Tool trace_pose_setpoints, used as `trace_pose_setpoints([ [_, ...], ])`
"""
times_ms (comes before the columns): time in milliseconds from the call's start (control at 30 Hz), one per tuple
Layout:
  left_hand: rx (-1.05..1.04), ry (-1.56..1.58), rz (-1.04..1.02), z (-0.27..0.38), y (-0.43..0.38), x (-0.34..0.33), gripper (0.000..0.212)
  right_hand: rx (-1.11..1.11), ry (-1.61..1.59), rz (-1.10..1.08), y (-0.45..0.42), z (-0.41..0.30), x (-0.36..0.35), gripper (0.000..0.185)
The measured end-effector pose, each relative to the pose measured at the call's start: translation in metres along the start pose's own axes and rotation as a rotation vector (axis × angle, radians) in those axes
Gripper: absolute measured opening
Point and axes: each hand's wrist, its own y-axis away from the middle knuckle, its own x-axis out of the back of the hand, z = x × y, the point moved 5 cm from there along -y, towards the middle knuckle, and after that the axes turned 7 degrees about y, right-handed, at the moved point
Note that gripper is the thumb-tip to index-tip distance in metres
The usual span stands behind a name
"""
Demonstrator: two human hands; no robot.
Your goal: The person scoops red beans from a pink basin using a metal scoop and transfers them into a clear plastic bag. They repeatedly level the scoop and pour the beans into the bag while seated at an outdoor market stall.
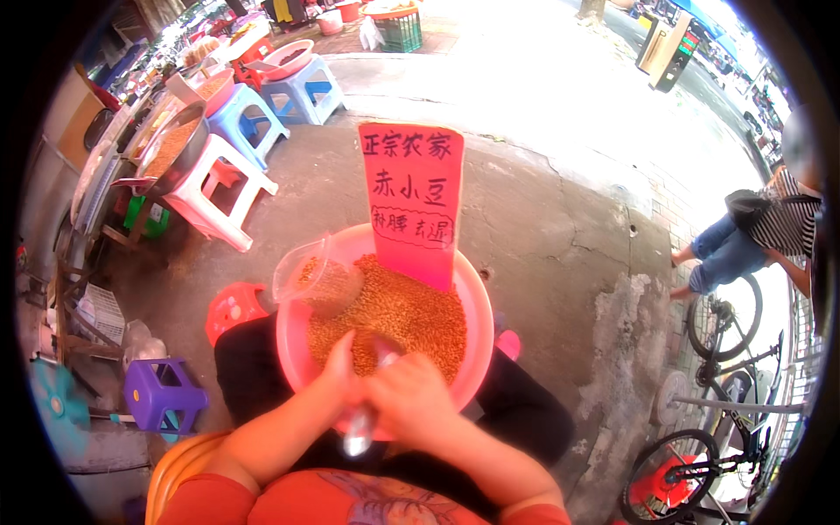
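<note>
A pink plastic basin (482,315) of small reddish-brown beans (420,308) rests on my lap. My right hand (410,387) grips a shiny metal scoop (359,430), its handle end pointing towards me and its bowl low over the beans. Close against it, at the scoop's left side, is my left hand (344,371); the thumb shows, but most fingers are hidden and I cannot tell what they hold. A clear plastic scoop (302,269) leans on the basin's left rim, partly in the beans. Upright at the far side stands a pink card sign (413,190) with handwriting.
Plastic stools (226,190) at the upper left carry basins of dried goods, including a metal bowl (174,147). A purple stool (161,397) and a teal fan (59,407) stand lower left. At right are a bicycle (722,387) and a person (755,230).
</note>
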Motion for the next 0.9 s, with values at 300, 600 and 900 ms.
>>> trace_pose_setpoints([
  [300, -0.129, -0.113, -0.042, 0.011, -0.028, 0.026, 0.059, 0.114, -0.116, -0.053, 0.006, -0.005, -0.029, 0.016],
  [600, -0.07, 0.031, -0.231, 0.001, -0.016, -0.001, 0.056, -0.208, 0.073, 0.31, -0.001, 0.082, 0.038, 0.013],
  [900, -0.102, 0.007, -0.251, 0.001, -0.006, -0.002, 0.058, -0.028, 0.104, 0.182, -0.002, 0.065, 0.01, 0.019],
])
